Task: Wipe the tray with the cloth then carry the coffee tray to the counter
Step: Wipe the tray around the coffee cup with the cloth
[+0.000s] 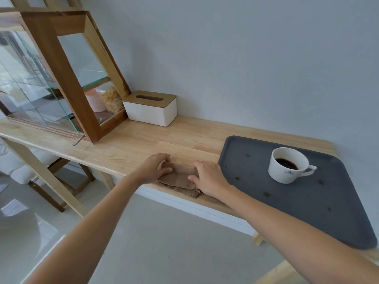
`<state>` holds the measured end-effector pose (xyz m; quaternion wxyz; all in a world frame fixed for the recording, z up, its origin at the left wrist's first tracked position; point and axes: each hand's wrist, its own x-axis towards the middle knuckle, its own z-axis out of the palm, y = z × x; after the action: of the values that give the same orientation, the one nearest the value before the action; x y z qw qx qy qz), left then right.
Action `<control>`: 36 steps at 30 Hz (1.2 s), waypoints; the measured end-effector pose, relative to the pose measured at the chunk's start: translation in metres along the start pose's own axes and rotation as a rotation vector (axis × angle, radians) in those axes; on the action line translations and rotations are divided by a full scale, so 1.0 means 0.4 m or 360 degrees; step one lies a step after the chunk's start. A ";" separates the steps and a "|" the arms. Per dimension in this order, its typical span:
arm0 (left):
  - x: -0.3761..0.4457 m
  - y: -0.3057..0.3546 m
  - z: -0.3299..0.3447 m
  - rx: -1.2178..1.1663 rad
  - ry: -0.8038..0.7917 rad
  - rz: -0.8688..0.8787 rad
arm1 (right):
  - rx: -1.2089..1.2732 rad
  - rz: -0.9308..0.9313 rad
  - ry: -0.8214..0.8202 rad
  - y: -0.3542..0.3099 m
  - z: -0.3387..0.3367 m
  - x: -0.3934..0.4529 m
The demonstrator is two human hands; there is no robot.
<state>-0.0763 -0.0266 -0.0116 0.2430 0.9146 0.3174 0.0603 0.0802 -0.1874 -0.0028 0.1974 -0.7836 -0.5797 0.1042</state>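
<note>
Head view: left hand (pixel 153 167), right hand (pixel 208 177) both gripping cloth (pixel 178 179); tray (pixel 256 193) just right.

No readable text. Small dark logo on cup (pixel 288 165) side, at 3 o'clock, too blurred to read.

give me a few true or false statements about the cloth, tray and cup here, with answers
1. Both hands rest on the brown cloth. True: the left hand and right hand are on it.
2. The cup is empty. False: it holds dark coffee.
3. The cup stands on the grey tray. True.
4. The cloth lies on the tray. False: it lies on the wooden table, left of the tray.
5. The tray is spotless. False: dark spots dot its surface.
</note>
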 end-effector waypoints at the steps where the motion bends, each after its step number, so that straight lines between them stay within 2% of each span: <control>1: -0.001 0.006 -0.005 -0.0058 0.0024 0.0014 | 0.0098 -0.0015 -0.0001 -0.008 -0.009 -0.007; 4: -0.005 0.036 -0.043 -0.0182 0.0071 0.0060 | 0.0408 -0.0029 0.0048 -0.011 -0.058 -0.034; 7: -0.011 0.101 -0.084 -0.0396 0.0107 0.0153 | 0.0592 -0.0022 0.0203 0.009 -0.141 -0.073; 10: -0.010 0.195 -0.096 -0.0636 0.0066 0.0241 | 0.0523 0.0005 0.0381 0.054 -0.229 -0.112; 13: 0.011 0.289 -0.063 -0.0682 0.0023 0.0297 | 0.0378 0.0087 0.0449 0.118 -0.291 -0.152; 15: 0.031 0.336 -0.015 -0.0647 -0.0028 0.0305 | 0.0335 0.0163 0.0420 0.161 -0.308 -0.182; 19: 0.052 0.359 0.104 -0.0432 -0.0057 0.0238 | 0.0105 0.0321 0.0185 0.221 -0.260 -0.217; 22: 0.017 0.341 0.169 -0.0317 -0.0090 0.0181 | -0.0330 0.0025 0.0202 0.257 -0.194 -0.229; 25: -0.034 0.319 0.223 -0.0152 -0.0153 0.0192 | -0.0242 -0.0176 0.0033 0.277 -0.164 -0.227; 29: -0.063 0.313 0.273 0.0076 -0.0067 0.0183 | -0.0270 -0.0189 -0.0227 0.290 -0.127 -0.203; 36: -0.046 0.324 0.279 0.0046 -0.0062 0.0127 | -0.0504 -0.0195 -0.0264 0.304 -0.109 -0.148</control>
<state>0.0101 -0.1716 -0.0458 0.2332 0.9310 0.2768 0.0474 0.1846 -0.2822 -0.0199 0.0291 -0.7569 -0.6498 0.0638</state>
